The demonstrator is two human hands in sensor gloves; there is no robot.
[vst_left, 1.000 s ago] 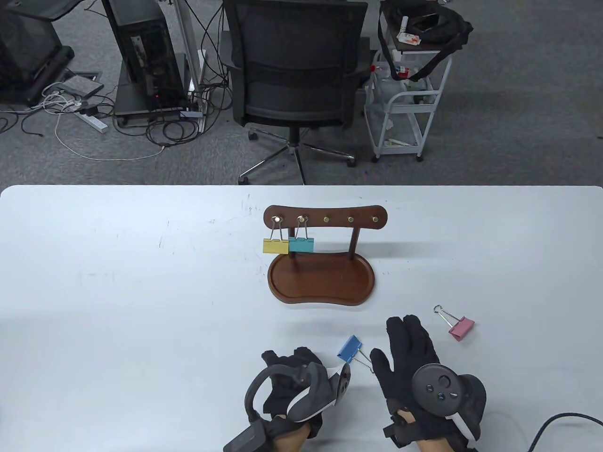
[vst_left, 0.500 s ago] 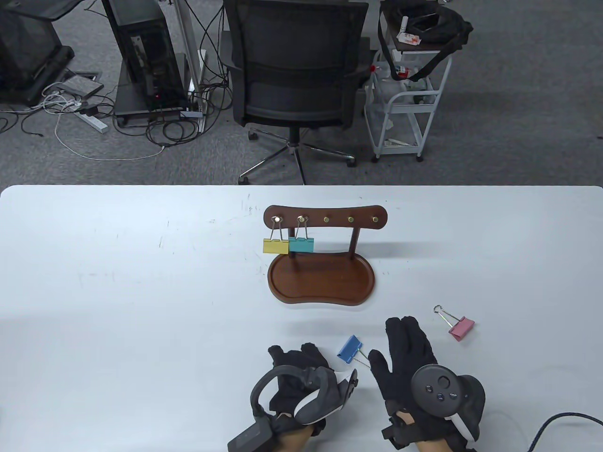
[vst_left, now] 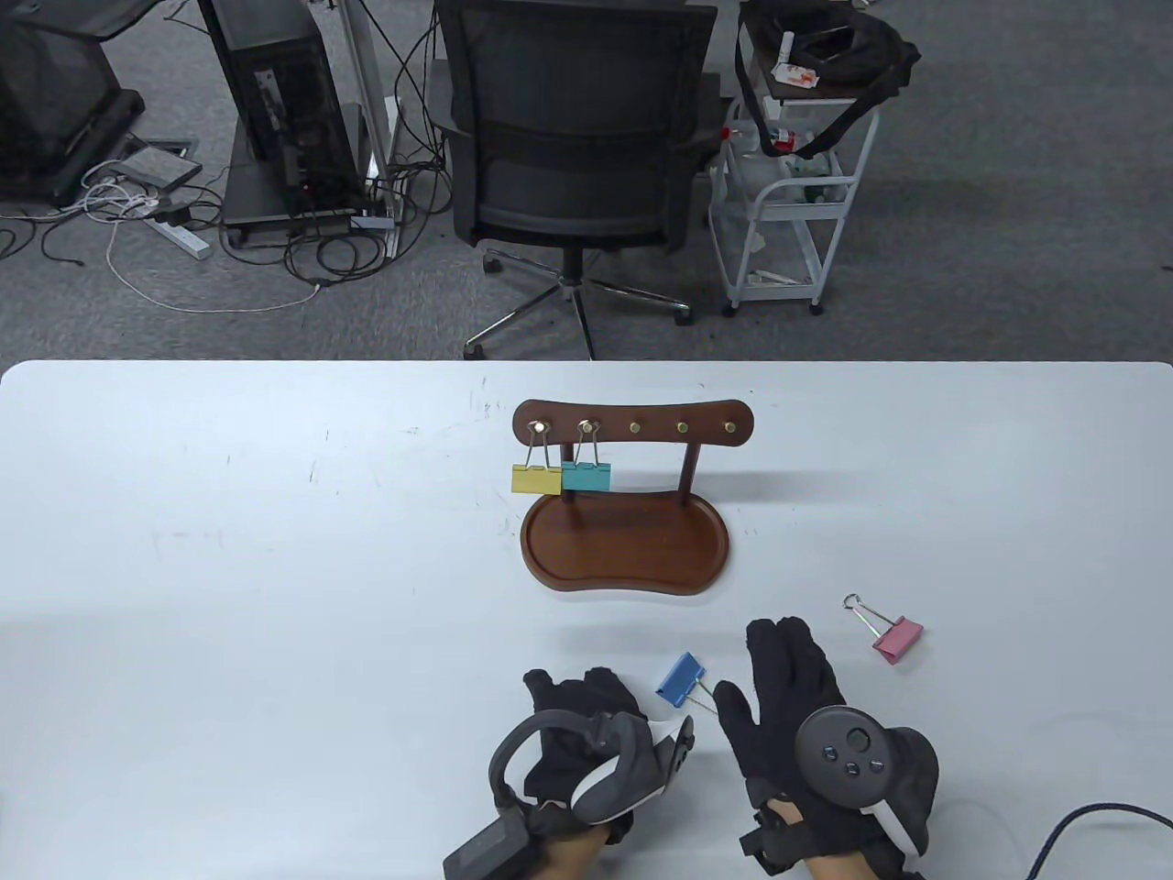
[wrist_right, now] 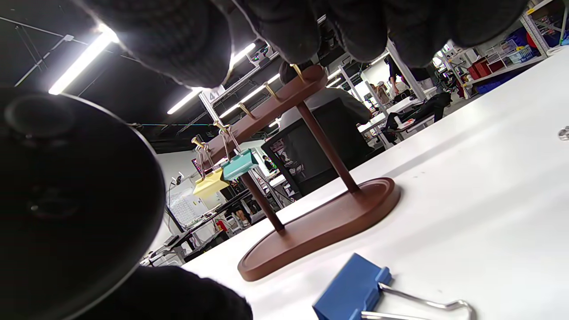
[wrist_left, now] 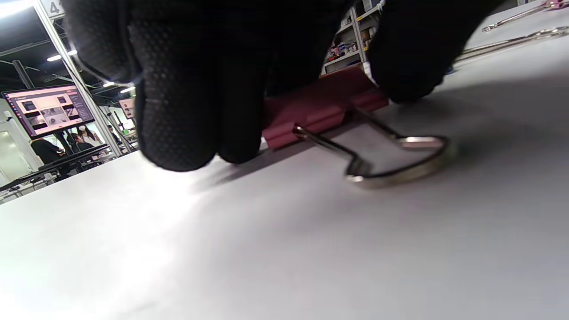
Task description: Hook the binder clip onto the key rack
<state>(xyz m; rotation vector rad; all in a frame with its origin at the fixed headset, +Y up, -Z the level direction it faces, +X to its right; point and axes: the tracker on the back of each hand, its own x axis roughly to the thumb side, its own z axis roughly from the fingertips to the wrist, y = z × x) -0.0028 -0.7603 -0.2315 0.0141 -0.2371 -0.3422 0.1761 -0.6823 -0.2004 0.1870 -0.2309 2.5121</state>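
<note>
The left hand [vst_left: 573, 733] sits at the near edge of the white table [vst_left: 275, 568], fingers curled down. In the left wrist view its fingertips [wrist_left: 178, 111] pinch the body of a dark red binder clip [wrist_left: 320, 104] that lies on the tabletop, its wire handle [wrist_left: 395, 155] flat on the surface and pointing toward the camera. From above, this clip is hidden under the hand.

The right hand [vst_left: 806, 724] rests to the right of the left one, palm down and fingers stretched flat toward the far side — loose, holding nothing. Between the two hands lies a blue binder clip [vst_left: 680, 679], its wire handle reaching toward the right thumb; whether thumb and wire touch cannot be told. In the right wrist view the same blue clip [wrist_right: 353, 289] lies just below the fingers.

A pink binder clip [vst_left: 896, 638] lies to the right of the right hand, apart from it.

The wooden key rack [vst_left: 632, 426] stands near the table's middle, beyond both hands, on an oval tray base [vst_left: 626, 550]. A yellow clip [vst_left: 536, 478] hangs from its leftmost peg and a teal clip [vst_left: 586, 475] from the next — the two bodies just beside each other. The three pegs to the right are bare
</note>
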